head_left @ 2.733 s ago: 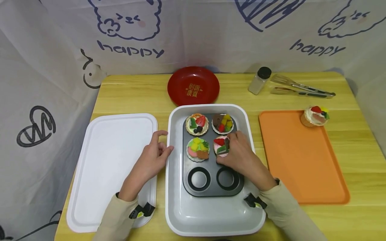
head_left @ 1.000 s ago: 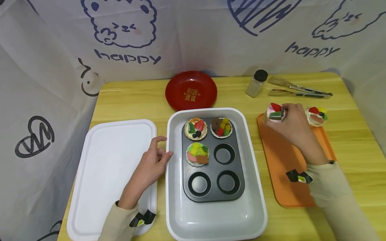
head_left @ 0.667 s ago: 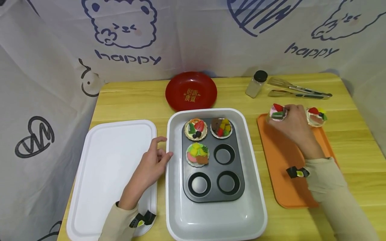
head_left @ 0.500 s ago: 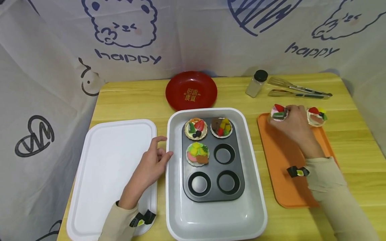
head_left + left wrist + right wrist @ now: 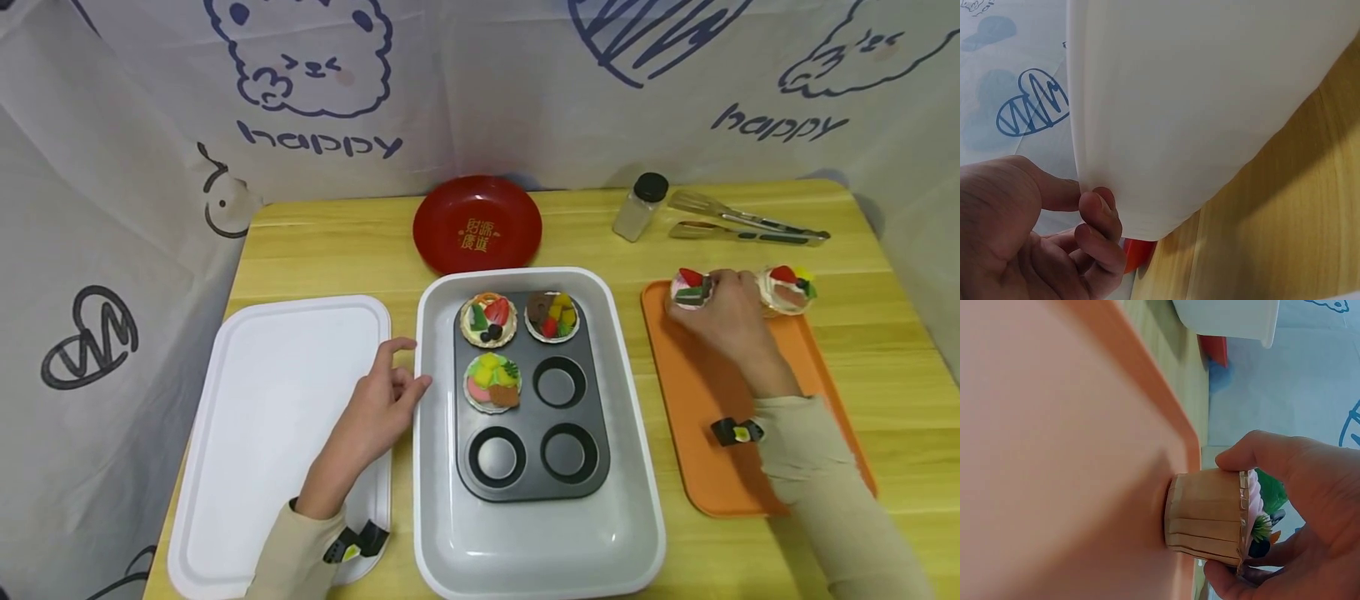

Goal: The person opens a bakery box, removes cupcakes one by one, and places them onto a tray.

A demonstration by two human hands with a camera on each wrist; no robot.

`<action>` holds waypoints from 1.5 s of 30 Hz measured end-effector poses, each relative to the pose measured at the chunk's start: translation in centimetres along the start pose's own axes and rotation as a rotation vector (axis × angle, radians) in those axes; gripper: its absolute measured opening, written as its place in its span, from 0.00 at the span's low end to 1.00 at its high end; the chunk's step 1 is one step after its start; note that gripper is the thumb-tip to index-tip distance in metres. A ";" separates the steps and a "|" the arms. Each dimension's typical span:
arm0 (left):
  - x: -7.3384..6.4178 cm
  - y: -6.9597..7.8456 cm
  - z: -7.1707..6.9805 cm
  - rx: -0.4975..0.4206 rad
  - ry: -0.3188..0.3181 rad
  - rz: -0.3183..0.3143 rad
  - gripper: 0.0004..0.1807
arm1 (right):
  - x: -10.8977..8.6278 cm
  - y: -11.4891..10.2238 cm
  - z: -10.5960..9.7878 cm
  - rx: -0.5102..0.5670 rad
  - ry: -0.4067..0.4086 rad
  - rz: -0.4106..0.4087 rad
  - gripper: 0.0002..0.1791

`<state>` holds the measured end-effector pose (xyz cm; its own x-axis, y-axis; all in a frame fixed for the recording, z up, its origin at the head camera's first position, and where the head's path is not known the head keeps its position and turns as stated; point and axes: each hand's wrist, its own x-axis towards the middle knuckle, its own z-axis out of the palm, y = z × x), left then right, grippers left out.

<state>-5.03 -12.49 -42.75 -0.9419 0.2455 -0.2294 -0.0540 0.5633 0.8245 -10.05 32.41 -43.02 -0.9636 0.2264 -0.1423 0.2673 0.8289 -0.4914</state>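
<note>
Over the far left corner of the orange tray [image 5: 693, 450], my right hand [image 5: 735, 325] grips a toy cupcake [image 5: 688, 292] topped with pink cream and a strawberry. The right wrist view shows the thumb and fingers around the upper part of its pleated tan cup [image 5: 1207, 512], its base right at the tray's surface. Another cupcake [image 5: 783, 293] sits at the tray's far right corner. My left hand [image 5: 375, 412] touches the left rim of a deep white bin [image 5: 422, 483], fingers loosely bent. Inside the bin, a dark muffin tin [image 5: 529, 417] holds three cupcakes [image 5: 491, 383].
A white tray [image 5: 277, 433] lies to the left. Behind the bin is a red plate [image 5: 477, 225]; a black-capped jar [image 5: 640, 208] and metal tongs [image 5: 750, 223] are at the back right. A printed cloth [image 5: 480, 92] hangs behind the wooden table.
My right hand has lifted the strawberry cupcake out of the tin's middle right cup and carried it right to the orange tray. My left hand stays at the bin's rim.
</note>
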 end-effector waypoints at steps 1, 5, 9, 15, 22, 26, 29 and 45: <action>0.0 0.0 0.0 0.000 0.001 -0.002 0.27 | 0.0 0.0 0.1 0.002 -0.001 0.001 0.44; 0.0 0.0 0.0 -0.005 0.001 -0.015 0.27 | -0.1 0.0 0.2 -0.013 0.000 -0.002 0.44; 0.0 0.0 0.1 -0.007 0.001 -0.012 0.27 | 0.0 0.0 0.1 -0.032 -0.013 0.002 0.46; 0.0 0.0 0.1 0.000 0.005 -0.006 0.27 | 0.0 0.0 0.1 -0.040 -0.047 0.026 0.47; 0.0 0.0 0.0 -0.002 0.009 0.000 0.27 | -0.3 -0.4 -0.3 -0.060 -0.088 0.039 0.56; -0.1 -0.1 0.0 -0.004 0.006 0.006 0.27 | -1.0 -1.0 -0.9 -0.080 -0.071 0.037 0.61; -0.1 0.0 0.0 -0.002 0.004 0.013 0.27 | -1.7 -1.9 -1.5 -0.067 -0.019 0.005 0.59; 0.1 -0.4 -0.1 0.018 0.015 0.063 0.26 | -7.1 -11.5 -1.0 0.040 -0.026 -0.269 0.48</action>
<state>-5.08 -12.76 -43.08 -0.9482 0.2689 -0.1694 0.0111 0.5609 0.8278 -6.29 21.76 -35.50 -0.9996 -0.0131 -0.0239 0.0021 0.8364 -0.5481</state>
